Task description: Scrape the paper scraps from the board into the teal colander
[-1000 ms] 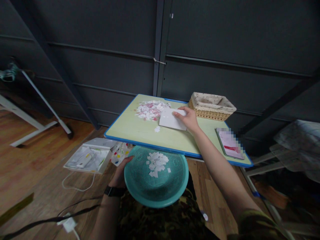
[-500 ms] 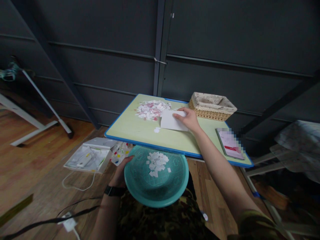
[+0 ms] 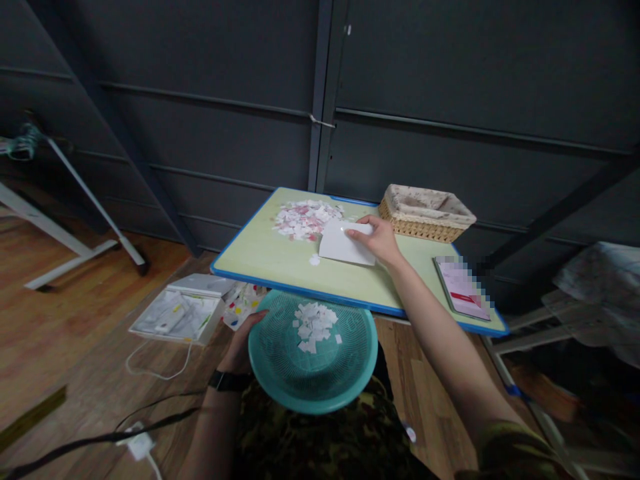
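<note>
My right hand (image 3: 377,239) pinches a white card (image 3: 346,243) between thumb and fingers, low over the tabletop. Left of the card lies a heap of torn paper scraps (image 3: 306,219), white with some pink, and a small white scrap (image 3: 315,259) sits apart in front of it. With my left hand (image 3: 244,340) I grip the left rim of a teal plastic basket (image 3: 320,397), thumb over the edge. Inside the basket is a small pile of white paper pieces (image 3: 315,325). The basket is just below the table's front edge, above my lap.
The pale green table (image 3: 265,267) has a blue edge. A fabric-lined wicker basket (image 3: 425,220) stands at its back right, with a phone or tablet (image 3: 461,287) nearer the right corner. An open white box (image 3: 175,317) and cables (image 3: 165,423) are on the left.
The white card has tilted slightly and shifted a little left in my right hand. My left hand and the teal basket have stayed put.
</note>
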A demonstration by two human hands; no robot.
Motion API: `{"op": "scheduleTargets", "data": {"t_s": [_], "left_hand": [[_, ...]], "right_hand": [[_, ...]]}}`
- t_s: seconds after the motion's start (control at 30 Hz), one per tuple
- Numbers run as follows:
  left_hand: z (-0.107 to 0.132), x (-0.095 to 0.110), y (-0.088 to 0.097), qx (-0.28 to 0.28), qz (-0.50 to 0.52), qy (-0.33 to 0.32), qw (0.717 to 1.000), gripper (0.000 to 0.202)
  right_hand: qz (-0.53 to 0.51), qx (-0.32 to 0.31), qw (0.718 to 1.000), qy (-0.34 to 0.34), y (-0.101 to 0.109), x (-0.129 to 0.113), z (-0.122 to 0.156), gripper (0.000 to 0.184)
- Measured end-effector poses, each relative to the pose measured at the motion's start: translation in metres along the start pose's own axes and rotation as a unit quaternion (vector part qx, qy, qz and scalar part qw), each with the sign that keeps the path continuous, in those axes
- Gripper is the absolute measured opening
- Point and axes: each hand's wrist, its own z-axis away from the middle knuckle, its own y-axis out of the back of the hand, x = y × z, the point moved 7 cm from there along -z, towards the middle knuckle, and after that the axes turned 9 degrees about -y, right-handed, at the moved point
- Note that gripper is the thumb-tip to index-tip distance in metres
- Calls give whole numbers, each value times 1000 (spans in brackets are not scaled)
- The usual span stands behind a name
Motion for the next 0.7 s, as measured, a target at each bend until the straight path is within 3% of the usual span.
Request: {"op": "scheduleTargets", "data": {"t_s": [0.23, 0.37, 0.7], "left_hand": [[1, 4, -5, -14, -34, -15, 999, 8], [1, 3, -5, -8, -29, -9, 1000, 15], [3, 5, -6, 18, 4, -16, 1000, 9]], "right_hand": [[4, 2, 1000, 1, -1, -2, 1, 31], [20, -9, 1000, 20, -5, -5, 3, 29], [46, 22, 998, 26, 13, -7, -2, 27]]}}
